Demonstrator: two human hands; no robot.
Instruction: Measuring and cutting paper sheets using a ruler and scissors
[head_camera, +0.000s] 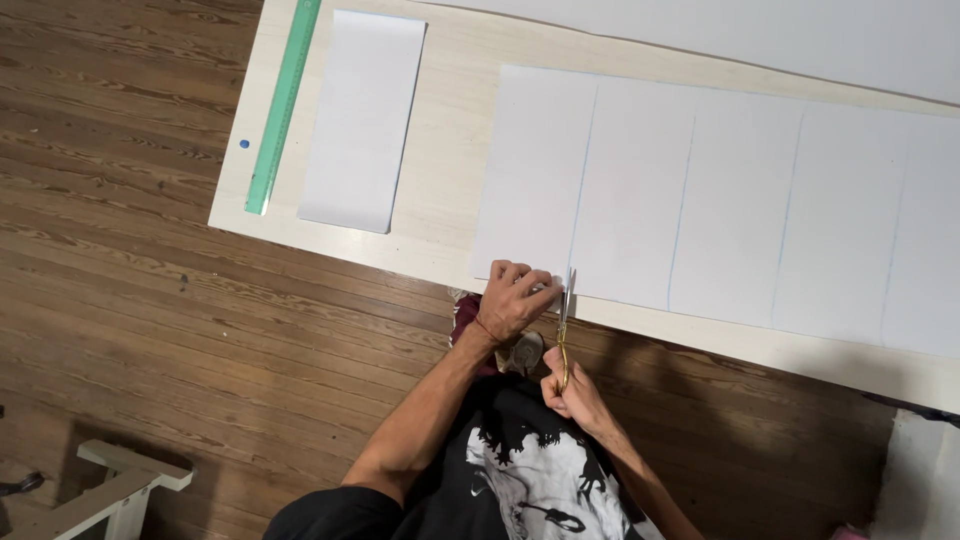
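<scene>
- Landmark: large white paper sheet with faint blue ruled vertical lines (740, 200), lying flat on the pale cream wooden tabletop (450, 150).
- The sheet's near edge sits just inside the tabletop's near edge; a thin strip of bare table shows along it.
- Left hand (515, 300) presses flat on the sheet's near-left corner, fingers spread over the edge, pinning the paper.
- Right hand (575, 395) is off the table, below the sheet's near edge, fingers closed through the handles of gold-handled scissors (564, 330).
- Scissor blades point up at the sheet's near edge, at the foot of the leftmost blue line; blades look nearly together, exact gap too small to tell.
- Left of the sheet: narrow white paper strip (362, 118), well apart, bare table between them.
- Further left: long green plastic ruler (283, 105) along the table's left edge, just beside the strip.
- Small blue round dot (244, 144) left of the ruler, near the table edge.
- Beyond the sheet's far edge: another white sheet (800, 35), partly out of view.
- Brown plank floor (150, 300) lies open left of the table.
</scene>
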